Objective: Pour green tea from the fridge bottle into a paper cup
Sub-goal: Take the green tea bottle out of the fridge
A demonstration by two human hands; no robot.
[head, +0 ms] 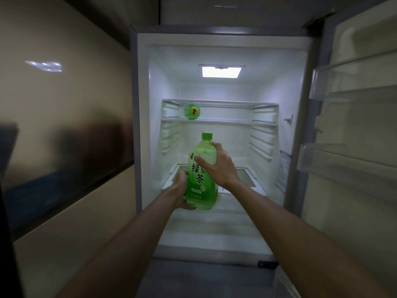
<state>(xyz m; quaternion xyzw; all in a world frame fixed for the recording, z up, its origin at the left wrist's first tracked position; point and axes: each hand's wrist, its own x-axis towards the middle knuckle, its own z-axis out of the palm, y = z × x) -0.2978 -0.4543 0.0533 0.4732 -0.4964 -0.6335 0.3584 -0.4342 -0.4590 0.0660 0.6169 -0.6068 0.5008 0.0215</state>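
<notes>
Hands close on one bottle (200, 179) at the mouth of an open fridge (223, 39). The bottle is clear green plastic, nearly upright, with its top leaning a little to the right. Its green cap (207, 135) is screwed on. A green label with two large dark characters faces the camera, and pale green drink fills it up to about the shoulder. It is held off the fridge floor, just in front of the lowest shelf (247, 179).

The left hand (180, 190) grips the lower part from the left, its fingers (182, 174) curled round the side of the label and the palm under the base. The right hand (221, 166) holds the upper part from the right. Its thumb lies across the front, just above the label, and its other fingers wrap behind the shoulder, with one fingertip showing near the neck. Both forearms reach in from the bottom of the view.

Inside the fridge a ceiling light (221, 71) is lit. On an upper glass shelf (219, 121), at the left, sits a small round green object (191, 111) with a yellow centre; I cannot tell what it is. The door (354, 147) stands open on the right, with clear racks on its inner side. A glossy beige wall (64, 104) runs along the left.
</notes>
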